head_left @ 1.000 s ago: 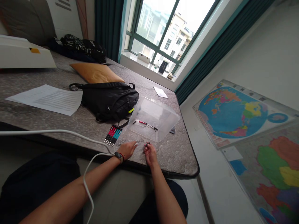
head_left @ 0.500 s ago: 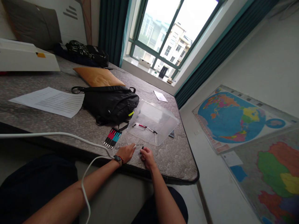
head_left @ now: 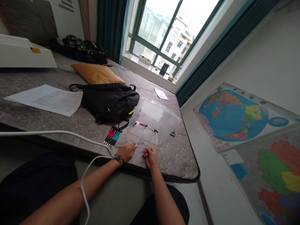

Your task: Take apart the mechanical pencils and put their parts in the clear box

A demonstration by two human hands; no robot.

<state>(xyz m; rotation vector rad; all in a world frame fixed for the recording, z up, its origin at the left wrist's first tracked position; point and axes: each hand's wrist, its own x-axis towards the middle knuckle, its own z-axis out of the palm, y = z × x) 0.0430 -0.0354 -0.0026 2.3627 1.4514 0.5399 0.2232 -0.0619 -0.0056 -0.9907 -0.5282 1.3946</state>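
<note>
My left hand (head_left: 127, 152), with a watch on its wrist, rests at the mattress edge. Its fingers are closed on a slim white pen-like part (head_left: 135, 145). My right hand (head_left: 150, 156) is close by on the right, its fingers pinched together; only a tiny dark tip shows above them, too small to name. Just beyond the hands lies a clear plastic box (head_left: 161, 125), with a red-and-white pen (head_left: 141, 125) and other white and black pen parts (head_left: 152, 129) in it. Left of the box, several red and teal pens (head_left: 112, 136) lie side by side.
A black backpack (head_left: 110, 101) sits behind the pens, with an orange-brown envelope (head_left: 98, 74) beyond it. Printed paper (head_left: 49, 99) lies to the left. A white cable (head_left: 61, 134) runs across the mattress edge to my left wrist. A wall map (head_left: 234, 115) hangs at right.
My right hand has shifted slightly right, away from the left hand, and turned. The black piece that showed in its fingers is now mostly hidden. My left hand has barely moved.
</note>
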